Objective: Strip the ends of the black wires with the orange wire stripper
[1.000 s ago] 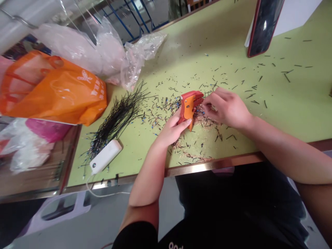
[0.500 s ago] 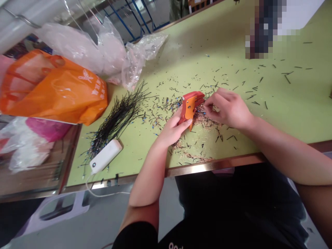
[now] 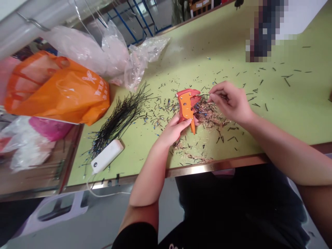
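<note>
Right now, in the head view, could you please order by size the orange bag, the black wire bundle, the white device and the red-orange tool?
1. Orange bag, clearly the largest
2. Black wire bundle
3. White device and red-orange tool: too alike in size to rank

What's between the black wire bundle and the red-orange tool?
Head view: short black offcuts and some small blue bits lie scattered on the green tabletop between the wire bundle and the tool.

Two hands [image 3: 229, 103]; one tool [image 3: 185, 105]; one wire bundle [image 3: 118, 118]; one orange bag [image 3: 64, 91]
</note>
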Action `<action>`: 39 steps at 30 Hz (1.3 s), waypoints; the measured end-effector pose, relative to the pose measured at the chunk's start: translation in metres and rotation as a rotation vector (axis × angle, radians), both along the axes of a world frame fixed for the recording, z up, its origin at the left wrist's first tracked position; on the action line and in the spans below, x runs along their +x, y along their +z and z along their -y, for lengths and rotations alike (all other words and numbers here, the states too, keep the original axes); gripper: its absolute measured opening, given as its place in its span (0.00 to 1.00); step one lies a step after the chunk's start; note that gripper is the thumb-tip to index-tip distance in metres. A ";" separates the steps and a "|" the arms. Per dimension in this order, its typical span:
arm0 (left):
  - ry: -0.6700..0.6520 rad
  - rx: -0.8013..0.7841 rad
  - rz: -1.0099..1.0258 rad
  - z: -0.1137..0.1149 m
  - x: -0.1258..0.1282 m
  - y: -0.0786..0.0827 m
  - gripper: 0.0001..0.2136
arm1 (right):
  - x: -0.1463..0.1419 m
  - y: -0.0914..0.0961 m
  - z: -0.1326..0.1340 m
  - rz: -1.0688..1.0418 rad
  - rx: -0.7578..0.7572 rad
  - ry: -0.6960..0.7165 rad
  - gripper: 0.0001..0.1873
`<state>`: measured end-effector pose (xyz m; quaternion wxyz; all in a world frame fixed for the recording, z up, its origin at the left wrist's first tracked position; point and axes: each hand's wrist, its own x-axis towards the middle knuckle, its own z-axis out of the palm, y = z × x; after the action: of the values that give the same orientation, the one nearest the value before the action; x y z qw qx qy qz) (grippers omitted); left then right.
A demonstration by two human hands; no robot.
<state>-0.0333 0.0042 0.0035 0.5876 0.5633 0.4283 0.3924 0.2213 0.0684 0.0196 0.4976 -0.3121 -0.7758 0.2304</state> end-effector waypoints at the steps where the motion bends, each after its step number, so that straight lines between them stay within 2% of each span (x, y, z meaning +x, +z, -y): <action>1: 0.009 -0.003 0.004 -0.001 0.000 -0.002 0.18 | -0.002 -0.002 0.000 -0.018 -0.024 0.026 0.05; 5: -0.007 -0.018 0.047 -0.003 0.002 -0.004 0.17 | -0.009 -0.011 -0.001 -0.121 -0.129 0.113 0.08; 8: -0.051 -0.105 0.137 -0.001 0.005 -0.001 0.17 | -0.012 -0.015 -0.003 -0.193 -0.187 0.162 0.10; 13: -0.087 -0.166 0.205 0.002 0.009 0.001 0.16 | -0.012 -0.015 -0.005 -0.235 -0.246 0.174 0.14; 19: -0.127 -0.190 0.248 0.004 0.014 0.003 0.15 | -0.015 -0.013 -0.001 -0.307 -0.322 0.292 0.14; 26: -0.101 -0.191 0.284 0.005 0.020 -0.001 0.16 | -0.017 -0.009 0.002 -0.328 -0.401 0.304 0.16; 32: -0.094 -0.222 0.327 0.006 0.022 0.004 0.14 | -0.017 -0.008 0.001 -0.365 -0.451 0.320 0.16; 39: -0.100 -0.183 0.303 0.006 0.024 0.005 0.14 | -0.016 -0.009 0.003 -0.357 -0.417 0.296 0.14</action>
<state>-0.0096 -0.0018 0.0083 0.7131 0.4624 0.3403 0.4022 0.2051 0.0659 0.0105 0.5121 -0.2458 -0.6493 0.5057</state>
